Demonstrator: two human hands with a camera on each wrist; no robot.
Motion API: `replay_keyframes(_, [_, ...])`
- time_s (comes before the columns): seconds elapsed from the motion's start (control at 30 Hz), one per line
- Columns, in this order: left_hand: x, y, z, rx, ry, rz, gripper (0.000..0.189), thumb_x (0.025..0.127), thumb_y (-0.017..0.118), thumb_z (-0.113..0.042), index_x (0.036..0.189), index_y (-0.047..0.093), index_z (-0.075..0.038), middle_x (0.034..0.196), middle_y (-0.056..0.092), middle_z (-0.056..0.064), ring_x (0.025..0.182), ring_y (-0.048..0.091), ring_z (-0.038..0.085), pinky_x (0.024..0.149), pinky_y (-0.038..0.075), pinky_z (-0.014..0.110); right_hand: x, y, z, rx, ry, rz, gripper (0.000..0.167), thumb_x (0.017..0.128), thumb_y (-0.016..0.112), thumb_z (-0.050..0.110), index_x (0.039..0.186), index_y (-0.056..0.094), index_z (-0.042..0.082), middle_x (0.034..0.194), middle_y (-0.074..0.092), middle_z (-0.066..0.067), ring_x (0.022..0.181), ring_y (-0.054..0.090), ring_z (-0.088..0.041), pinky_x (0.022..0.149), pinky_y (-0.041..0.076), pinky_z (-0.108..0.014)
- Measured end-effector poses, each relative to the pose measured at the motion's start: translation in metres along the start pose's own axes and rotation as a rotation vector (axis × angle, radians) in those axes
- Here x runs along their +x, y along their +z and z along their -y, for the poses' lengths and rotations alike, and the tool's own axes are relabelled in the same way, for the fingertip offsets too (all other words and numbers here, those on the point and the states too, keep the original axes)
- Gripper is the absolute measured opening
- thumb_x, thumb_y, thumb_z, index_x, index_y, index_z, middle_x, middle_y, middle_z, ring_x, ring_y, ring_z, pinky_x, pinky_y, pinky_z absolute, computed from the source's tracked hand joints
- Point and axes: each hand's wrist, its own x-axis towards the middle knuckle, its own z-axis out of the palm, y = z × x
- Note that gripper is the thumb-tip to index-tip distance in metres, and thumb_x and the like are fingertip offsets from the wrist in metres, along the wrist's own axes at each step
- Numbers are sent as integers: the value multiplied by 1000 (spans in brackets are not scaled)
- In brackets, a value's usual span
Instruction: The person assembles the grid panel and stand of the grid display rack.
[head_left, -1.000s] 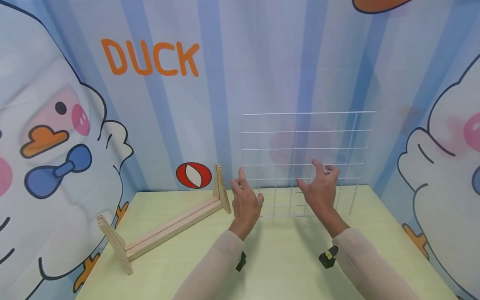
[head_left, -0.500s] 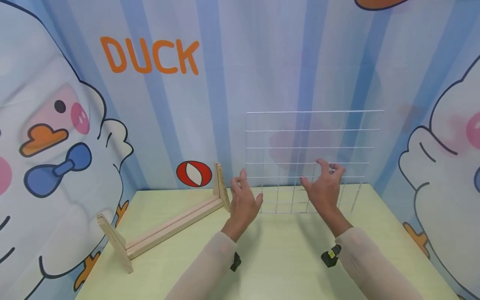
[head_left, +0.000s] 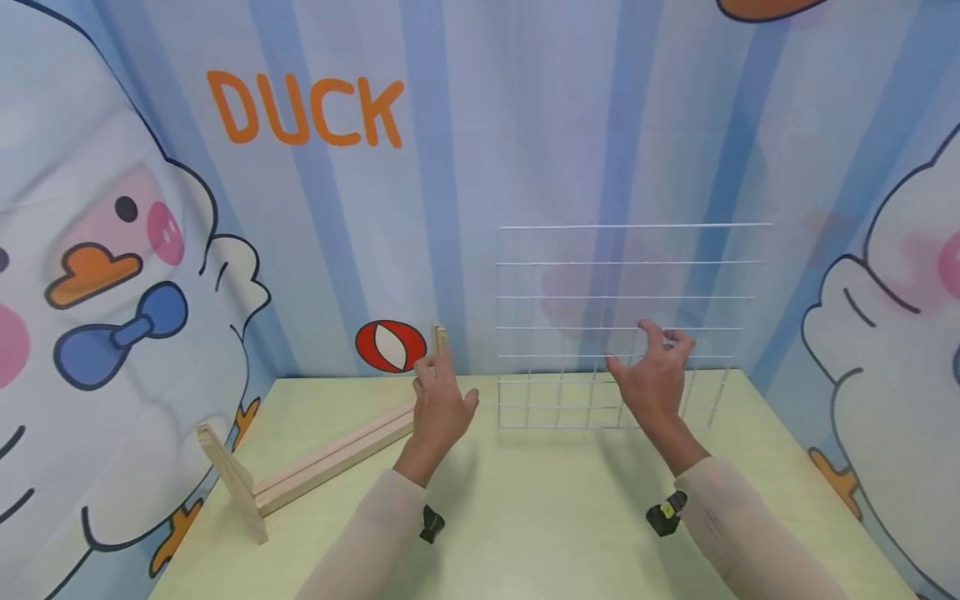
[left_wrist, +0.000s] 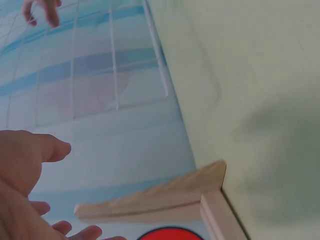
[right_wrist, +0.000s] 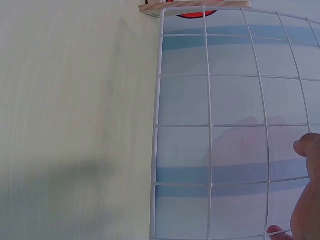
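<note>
A white wire grid panel (head_left: 558, 312) stands upright on the table in the head view. My right hand (head_left: 654, 379) grips it right of its middle. In the right wrist view the thumb (right_wrist: 304, 145) lies against the wires, and most of the fingers are out of view. My left hand (head_left: 441, 417) is away from the panel, its fingers partly spread and holding nothing. It is nearest to a wooden stand (head_left: 337, 458), a bar with an upright at each end. The far upright (left_wrist: 150, 197) shows close to the left fingers in the left wrist view; contact is not visible.
The pale yellow table (head_left: 547, 517) ends at a blue striped curtain (head_left: 510, 125) printed with ducks and orange letters (head_left: 303, 108). The stand's near upright (head_left: 231, 483) is close to the table's left edge. Small black devices (head_left: 666, 513) hang at both wrists.
My left hand has moved left, from beside the panel to in front of the stand's far upright. The panel has shifted slightly right with my right hand. The stand has stayed put.
</note>
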Motion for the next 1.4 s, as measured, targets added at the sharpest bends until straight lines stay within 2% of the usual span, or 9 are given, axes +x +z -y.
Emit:
replay_keyframes(0.2, [0,-37,23,17,-112,-9,75,91,70,-19,154,30,-9,145,34,22,120,49,40,75,57,48,0,1,-1,3,2,10,64,79,86,21,136,56,13,138,37,-25,111,52,-43,77,53,-57])
replay_keyframes(0.37, [-5,-67,44,38,-168,-25,79,92,69,-20,156,25,-7,148,29,23,123,45,44,71,54,48,0,1,-1,-2,12,23,65,80,86,21,137,56,13,140,36,-25,108,53,-43,76,53,-56])
replay_keyframes(0.6, [-3,-111,64,115,-205,-92,80,94,67,-22,157,22,-4,148,29,28,126,40,48,83,51,60,1,2,0,10,17,32,64,81,86,21,137,56,13,141,35,-25,111,53,-44,78,52,-57])
replay_keyframes(0.83, [-6,-151,81,151,-234,-191,74,94,63,-21,156,28,-1,147,33,35,128,38,54,90,46,67,1,4,-1,6,17,27,65,79,87,20,136,56,13,140,36,-24,113,52,-43,78,52,-57])
replay_keyframes(0.97, [-13,-167,96,208,-249,-233,69,94,60,-19,153,32,2,144,36,37,132,34,56,103,35,70,0,4,-1,-5,23,31,65,80,86,21,137,55,13,141,36,-24,113,53,-44,80,53,-57])
replay_keyframes(1.03, [-17,-174,104,234,-268,-244,68,94,59,-19,152,32,4,144,34,39,135,29,57,111,23,71,0,3,-2,-4,23,32,65,80,86,21,137,55,13,141,36,-24,112,53,-44,81,53,-58])
replay_keyframes(1.17, [-24,-187,121,222,-356,-221,70,94,55,-15,153,24,7,148,23,41,139,14,57,111,7,74,0,3,-3,0,19,33,64,80,86,21,137,55,12,140,36,-24,113,52,-44,81,53,-58])
replay_keyframes(1.27, [-28,-194,136,141,-459,-197,77,93,53,-10,157,14,5,152,13,38,137,12,57,104,19,73,0,4,-4,4,20,31,65,80,86,21,136,55,13,141,35,-24,113,52,-44,80,53,-58])
replay_keyframes(1.4, [-35,-198,155,27,-563,-180,87,89,52,-3,159,0,2,150,10,39,125,25,56,88,39,64,1,5,-6,10,17,25,65,80,86,20,136,55,12,140,35,-24,113,52,-44,79,52,-57])
